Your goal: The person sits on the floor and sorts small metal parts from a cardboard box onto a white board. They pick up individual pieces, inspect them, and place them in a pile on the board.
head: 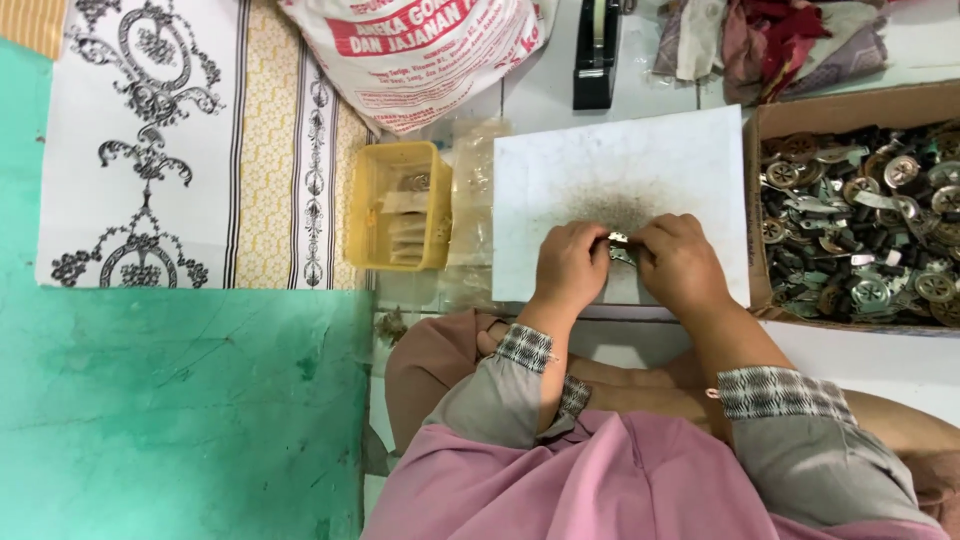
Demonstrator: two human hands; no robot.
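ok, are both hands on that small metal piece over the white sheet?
Touching. The head view shows the left hand and right hand meeting fingertip to fingertip, pinching the small metal piece between them above the white sheet.

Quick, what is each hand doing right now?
Left hand: closed, pinching the small metal piece.
Right hand: closed, pinching the same piece from the other side.

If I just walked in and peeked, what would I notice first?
Probably the two hands, left hand and right hand, pinched together on a small metal piece over a smudged white sheet in the middle. Next, the cardboard box at the right, heaped with metal parts, and the little yellow tray left of the sheet.
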